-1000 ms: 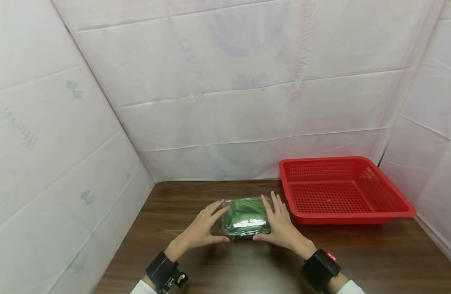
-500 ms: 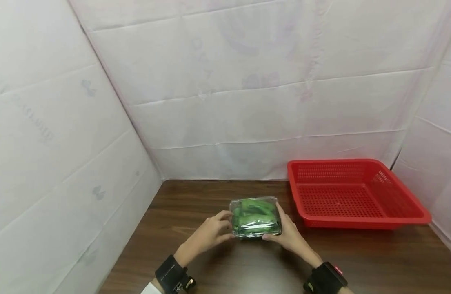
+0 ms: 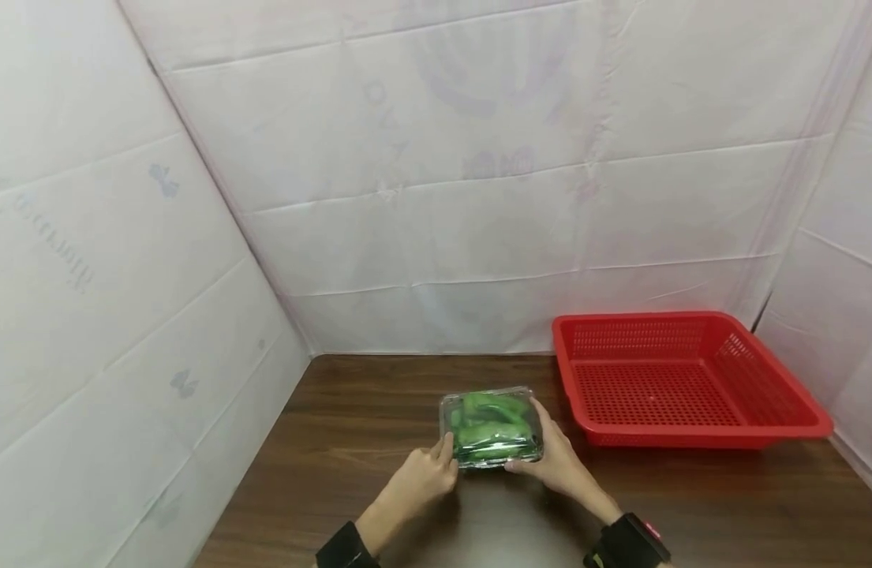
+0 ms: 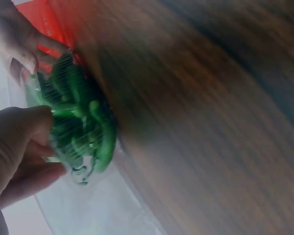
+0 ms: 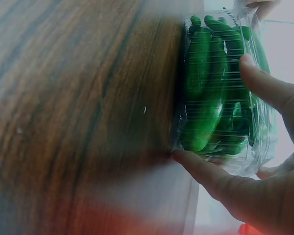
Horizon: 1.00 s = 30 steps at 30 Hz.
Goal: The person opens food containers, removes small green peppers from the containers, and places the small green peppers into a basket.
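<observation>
A clear plastic box of green pods (image 3: 491,428) sits in the middle of the dark wooden table (image 3: 350,442), held from both sides. My left hand (image 3: 444,459) grips its left near corner, thumb on the lid and fingers curled beneath. My right hand (image 3: 539,450) holds the right side, fingers along the edge and thumb at the front. In the left wrist view the box (image 4: 81,122) is blurred beside my left thumb (image 4: 24,129). In the right wrist view my right fingers (image 5: 267,85) wrap the box (image 5: 213,93). Whether it rests on the table or is just off it, I cannot tell.
A red perforated plastic basket (image 3: 791,386) with nothing in it stands at the table's back right, close to the box. White sheeting walls (image 3: 443,221) close off the left, back and right. Bare wood lies to the left of the box and in front of it.
Both hands went from lying flat against the box's sides to gripping it. My left fingers curled in and moved to the near left corner. The box has barely shifted.
</observation>
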Motion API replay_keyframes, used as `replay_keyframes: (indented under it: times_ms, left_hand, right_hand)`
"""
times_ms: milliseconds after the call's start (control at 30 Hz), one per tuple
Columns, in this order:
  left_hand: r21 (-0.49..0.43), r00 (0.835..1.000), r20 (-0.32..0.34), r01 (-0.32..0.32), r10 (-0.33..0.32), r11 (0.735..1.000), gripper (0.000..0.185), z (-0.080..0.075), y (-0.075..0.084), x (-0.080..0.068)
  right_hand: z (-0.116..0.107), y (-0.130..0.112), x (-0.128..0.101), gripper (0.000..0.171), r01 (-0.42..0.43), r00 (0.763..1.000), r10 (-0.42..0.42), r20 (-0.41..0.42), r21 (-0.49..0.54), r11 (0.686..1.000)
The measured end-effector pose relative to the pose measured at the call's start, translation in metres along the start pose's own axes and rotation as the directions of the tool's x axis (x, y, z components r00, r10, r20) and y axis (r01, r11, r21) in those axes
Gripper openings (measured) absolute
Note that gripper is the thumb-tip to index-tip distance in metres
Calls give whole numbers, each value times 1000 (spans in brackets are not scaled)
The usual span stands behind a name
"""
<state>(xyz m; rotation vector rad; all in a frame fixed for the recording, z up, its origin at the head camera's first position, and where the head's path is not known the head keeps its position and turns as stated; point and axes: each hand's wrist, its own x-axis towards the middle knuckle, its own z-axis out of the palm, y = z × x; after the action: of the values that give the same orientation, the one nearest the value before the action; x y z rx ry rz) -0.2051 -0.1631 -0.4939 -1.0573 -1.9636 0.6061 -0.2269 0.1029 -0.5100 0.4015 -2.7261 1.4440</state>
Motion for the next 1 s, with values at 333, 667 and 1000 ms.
replay_keyframes:
  times_ms: [333, 667, 1000]
  left_hand:
    - [-415, 951, -32, 267, -307, 870, 19, 3, -10, -8]
    - [-561, 525, 820, 656, -228, -505, 63, 9, 0, -18]
    - [-414, 532, 845, 578, -61, -703, 57, 17, -8, -15]
  right_hand:
    - [-7, 3, -6, 109, -4, 1000, 3, 13, 29, 1000]
    - [-13, 8, -27, 29, 182, 959, -163, -233, 63, 981]
    - [-14, 19, -30, 22, 442, 787, -556, -266, -386, 810]
